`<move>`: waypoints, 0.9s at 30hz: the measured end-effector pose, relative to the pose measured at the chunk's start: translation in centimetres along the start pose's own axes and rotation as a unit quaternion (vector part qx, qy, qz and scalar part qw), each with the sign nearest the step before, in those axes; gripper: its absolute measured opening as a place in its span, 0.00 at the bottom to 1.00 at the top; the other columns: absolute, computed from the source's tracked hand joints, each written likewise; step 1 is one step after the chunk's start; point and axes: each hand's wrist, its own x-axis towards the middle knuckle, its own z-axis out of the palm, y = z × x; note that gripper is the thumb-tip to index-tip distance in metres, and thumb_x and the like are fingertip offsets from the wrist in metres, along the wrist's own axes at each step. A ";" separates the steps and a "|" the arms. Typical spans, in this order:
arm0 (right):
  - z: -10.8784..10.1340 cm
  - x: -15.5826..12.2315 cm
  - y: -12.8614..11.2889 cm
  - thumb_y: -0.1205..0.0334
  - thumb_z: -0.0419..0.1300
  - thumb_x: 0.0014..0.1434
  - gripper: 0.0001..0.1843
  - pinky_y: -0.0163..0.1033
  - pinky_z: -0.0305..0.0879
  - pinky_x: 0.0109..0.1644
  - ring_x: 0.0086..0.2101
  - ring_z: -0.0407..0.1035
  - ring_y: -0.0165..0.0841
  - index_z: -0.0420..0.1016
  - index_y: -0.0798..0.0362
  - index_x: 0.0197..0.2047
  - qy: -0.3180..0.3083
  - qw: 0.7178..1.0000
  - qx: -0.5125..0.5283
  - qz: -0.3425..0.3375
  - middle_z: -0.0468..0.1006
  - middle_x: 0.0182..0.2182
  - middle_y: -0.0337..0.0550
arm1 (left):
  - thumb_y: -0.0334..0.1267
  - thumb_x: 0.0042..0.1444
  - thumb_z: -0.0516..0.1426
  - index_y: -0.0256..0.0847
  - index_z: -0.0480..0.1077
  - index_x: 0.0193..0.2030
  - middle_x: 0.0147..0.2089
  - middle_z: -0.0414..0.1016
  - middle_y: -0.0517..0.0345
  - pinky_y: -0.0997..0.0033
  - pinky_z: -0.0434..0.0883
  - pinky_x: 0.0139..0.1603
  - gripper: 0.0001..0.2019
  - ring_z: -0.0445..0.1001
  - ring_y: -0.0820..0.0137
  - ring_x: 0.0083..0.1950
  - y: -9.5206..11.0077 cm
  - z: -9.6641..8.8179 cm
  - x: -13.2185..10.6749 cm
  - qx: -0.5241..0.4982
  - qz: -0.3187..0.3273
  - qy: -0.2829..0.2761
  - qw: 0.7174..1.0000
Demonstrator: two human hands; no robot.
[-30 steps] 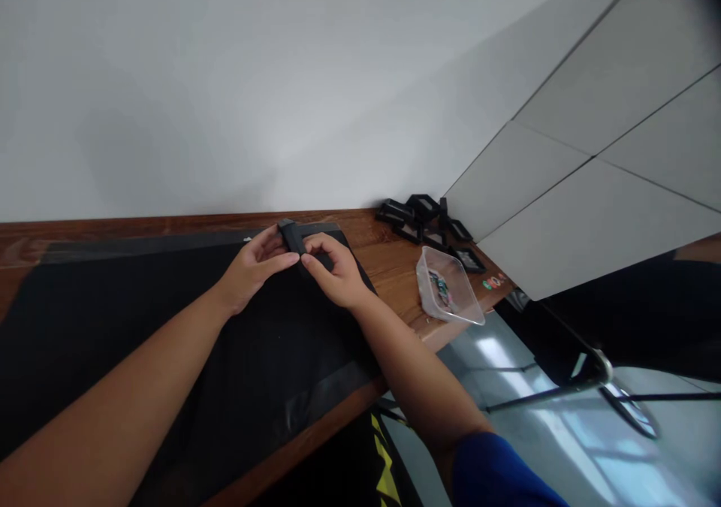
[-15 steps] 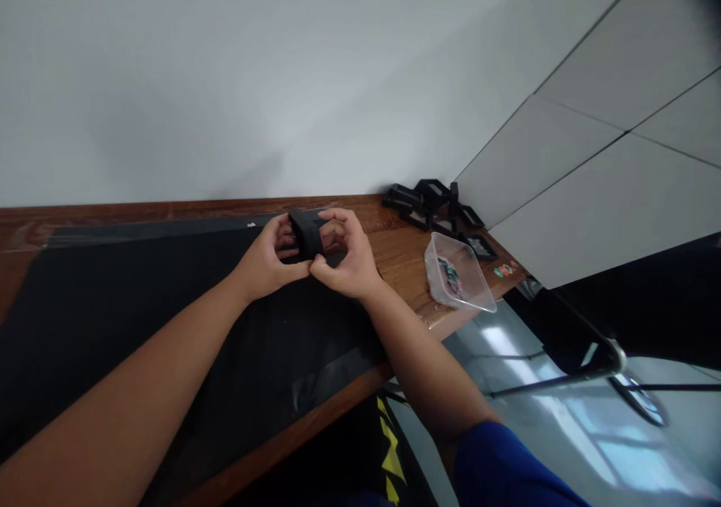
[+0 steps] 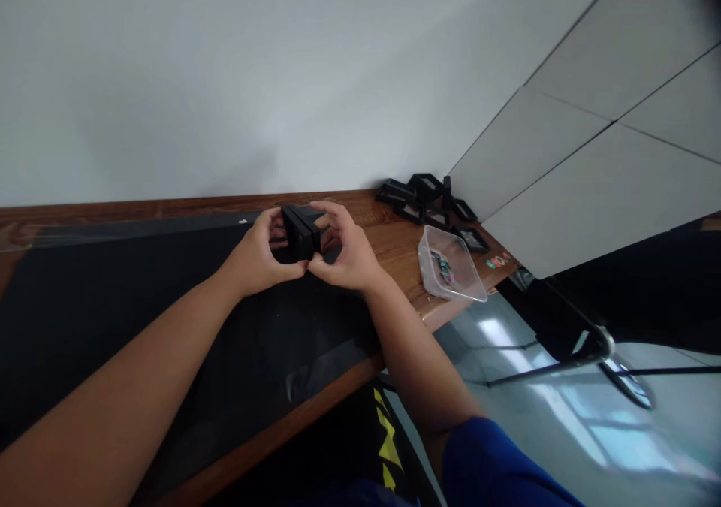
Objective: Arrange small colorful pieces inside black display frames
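Observation:
Between my two hands, above the black mat (image 3: pixel 113 297), is a small black box (image 3: pixel 301 238) held on edge. A thin seam runs along its top, so it looks made of two parts laid together. My left hand (image 3: pixel 263 255) grips the box from the left, thumb at its lower front edge and fingers behind. My right hand (image 3: pixel 346 251) holds it from the right, its thumb meeting the left thumb at the bottom and its fingers curved over the far side. The inside of the box is hidden.
To the right, a clear plastic container (image 3: pixel 454 270) holds small mixed pieces near the table's edge. Several black frame-like boxes (image 3: pixel 425 188) lie behind it against the wall. Small coloured rings (image 3: pixel 498 261) lie at the right corner. A metal chair leg (image 3: pixel 546 368) stands beyond the table.
The black box has turned a little in my hands, and the seam between its two parts now shows clearly. Both hands keep their hold. The whole view has shifted slightly.

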 end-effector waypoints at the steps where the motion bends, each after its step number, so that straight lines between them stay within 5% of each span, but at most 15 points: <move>1: 0.0 0.0 0.2 0.61 0.68 0.54 0.47 0.46 0.80 0.44 0.34 0.76 0.34 0.62 0.41 0.76 -0.002 1.000 0.011 0.004 0.82 0.50 0.40 | 0.53 0.38 0.81 0.42 0.64 0.73 0.70 0.77 0.34 0.26 0.80 0.72 0.56 0.83 0.37 0.69 -0.2 -0.1 -0.1 -0.004 0.005 -0.001 1.000; 7: -0.6 0.4 1.9 0.62 0.70 0.58 0.60 0.44 0.79 0.41 0.33 0.74 0.33 0.47 0.39 0.86 0.043 0.997 0.053 0.033 0.84 0.53 0.42 | 0.53 0.45 0.79 0.48 0.58 0.77 0.77 0.73 0.34 0.25 0.78 0.74 0.56 0.81 0.39 0.72 -1.6 -0.5 -0.4 -0.044 0.015 -0.013 0.999; 12: -0.4 0.9 3.6 0.63 0.67 0.63 0.57 0.46 0.80 0.45 0.36 0.74 0.36 0.44 0.42 0.88 0.085 0.994 0.038 0.054 0.86 0.51 0.42 | 0.52 0.49 0.78 0.58 0.46 0.88 0.83 0.68 0.36 0.25 0.75 0.77 0.65 0.81 0.41 0.72 -2.0 -0.6 -0.3 -0.097 -0.001 -0.031 0.995; 16: 0.4 0.9 3.6 0.63 0.64 0.68 0.53 0.47 0.79 0.45 0.40 0.76 0.38 0.43 0.43 0.89 0.082 0.995 0.013 0.055 0.86 0.53 0.45 | 0.56 0.51 0.77 0.55 0.58 0.84 0.84 0.65 0.37 0.29 0.76 0.76 0.57 0.78 0.39 0.76 -0.8 -0.6 -0.5 -0.069 0.007 -0.035 0.997; 22: 0.9 0.7 2.5 0.59 0.63 0.75 0.44 0.55 0.81 0.64 0.53 0.79 0.44 0.50 0.41 0.87 0.115 0.993 -0.020 0.024 0.86 0.59 0.49 | 0.61 0.56 0.73 0.48 0.70 0.62 0.63 0.80 0.48 0.39 0.79 0.71 0.34 0.81 0.47 0.66 0.0 -0.8 -0.5 0.000 0.036 0.013 0.999; 27: 0.7 1.1 2.5 0.58 0.65 0.76 0.32 0.57 0.80 0.68 0.56 0.81 0.45 0.67 0.42 0.79 0.152 0.987 -0.026 0.048 0.88 0.58 0.47 | 0.56 0.55 0.68 0.44 0.70 0.65 0.64 0.78 0.44 0.36 0.72 0.77 0.34 0.78 0.45 0.66 -1.1 -1.2 -0.1 0.051 0.043 -0.004 0.998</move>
